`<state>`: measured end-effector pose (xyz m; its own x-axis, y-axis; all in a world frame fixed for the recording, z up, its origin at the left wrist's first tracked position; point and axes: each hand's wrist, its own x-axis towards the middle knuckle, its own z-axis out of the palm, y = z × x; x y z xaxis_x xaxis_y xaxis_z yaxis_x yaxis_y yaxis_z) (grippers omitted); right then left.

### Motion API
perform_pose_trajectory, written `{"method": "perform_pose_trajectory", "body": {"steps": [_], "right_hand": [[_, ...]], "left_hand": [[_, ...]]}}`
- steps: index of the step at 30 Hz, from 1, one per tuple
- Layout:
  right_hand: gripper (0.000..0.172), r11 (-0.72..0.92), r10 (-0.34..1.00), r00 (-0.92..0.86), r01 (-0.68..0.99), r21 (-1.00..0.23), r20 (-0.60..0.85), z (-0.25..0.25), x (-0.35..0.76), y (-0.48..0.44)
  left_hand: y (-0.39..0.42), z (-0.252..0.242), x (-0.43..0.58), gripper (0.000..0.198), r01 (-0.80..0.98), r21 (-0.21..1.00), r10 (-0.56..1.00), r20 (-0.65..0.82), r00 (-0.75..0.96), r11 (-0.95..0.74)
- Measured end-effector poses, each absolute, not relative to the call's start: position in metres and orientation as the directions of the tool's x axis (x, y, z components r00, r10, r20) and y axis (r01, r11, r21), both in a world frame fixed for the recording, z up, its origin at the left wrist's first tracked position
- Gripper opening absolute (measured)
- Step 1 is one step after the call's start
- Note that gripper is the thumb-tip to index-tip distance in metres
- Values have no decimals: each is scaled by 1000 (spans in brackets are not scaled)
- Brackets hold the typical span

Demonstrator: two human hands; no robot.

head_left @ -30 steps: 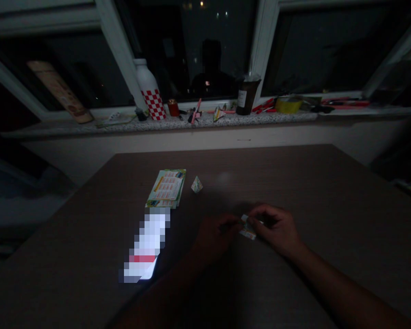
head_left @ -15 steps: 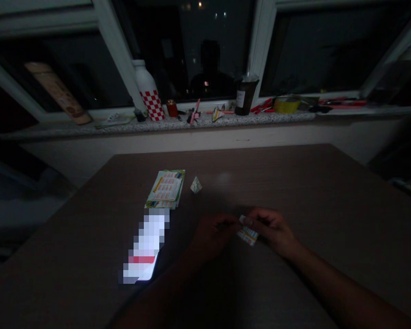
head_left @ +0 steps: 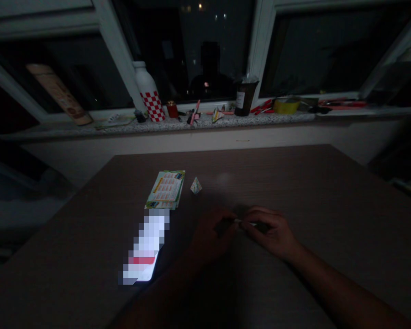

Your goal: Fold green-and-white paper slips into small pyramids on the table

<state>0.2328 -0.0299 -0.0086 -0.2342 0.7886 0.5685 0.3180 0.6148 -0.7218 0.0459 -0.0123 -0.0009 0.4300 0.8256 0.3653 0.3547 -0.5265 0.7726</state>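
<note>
Between my hands is a small folded piece of printed paper (head_left: pixel 239 221), seen almost edge-on as a thin pale strip. My left hand (head_left: pixel 214 232) pinches its left end and is dim in shadow. My right hand (head_left: pixel 270 229) grips the other end between thumb and fingers. Most of the paper is hidden by the fingers. Farther back on the table stands a small folded paper pyramid (head_left: pixel 196 186). To its left lies a stack of printed paper sheets (head_left: pixel 166 188).
A lit phone (head_left: pixel 147 244), its screen blurred out, lies left of my hands on the wooden table (head_left: pixel 287 178). Behind, the windowsill (head_left: pixel 116 129) carries a checkered bottle (head_left: pixel 152 100), a dark cup (head_left: pixel 244 98), a leaning tube (head_left: pixel 60 93), a small red jar (head_left: pixel 171 109) and a yellow item (head_left: pixel 287 106).
The paper has turned from showing its printed face to nearly edge-on. Both hands stay close together, with their fingers shifted slightly around it.
</note>
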Motion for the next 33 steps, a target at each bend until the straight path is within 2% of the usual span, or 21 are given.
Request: {"method": "perform_pose_trajectory", "body": {"steps": [4, 10, 13, 17, 22, 28, 30, 33], "right_hand": [[10, 668, 739, -235, 380, -640, 632, -8, 232, -32], [12, 736, 666, -297, 415, -536, 685, -4, 231, -33], [12, 732, 669, -297, 427, -531, 682, -2, 229, -34], [11, 713, 684, -271, 444, -543, 677, -2, 229, -35], [13, 650, 736, -205, 479, -590, 645, 0, 238, -32], [9, 580, 794, -154, 479, -659, 588, -1, 243, -29], [5, 559, 808, -122, 468, -685, 576, -2, 243, -29], [11, 529, 829, -94, 450, -719, 551, -3, 240, -30]], "left_hand": [[-11, -2, 45, 7, 318, 693, 745, 488, 455, -647], [-13, -3, 47, 9, 300, 562, 625, 579, 523, -771], [-15, -4, 48, 10, 309, 507, 588, 607, 536, -805], [-17, -3, 48, 9, 306, 491, 575, 625, 528, -815], [-17, 1, 44, 8, 350, 535, 639, 617, 459, -769], [-16, 3, 43, 7, 316, 653, 720, 565, 403, -689], [-17, 4, 43, 7, 318, 716, 780, 527, 337, -621], [-17, 3, 44, 7, 331, 824, 886, 402, 229, -459]]}}
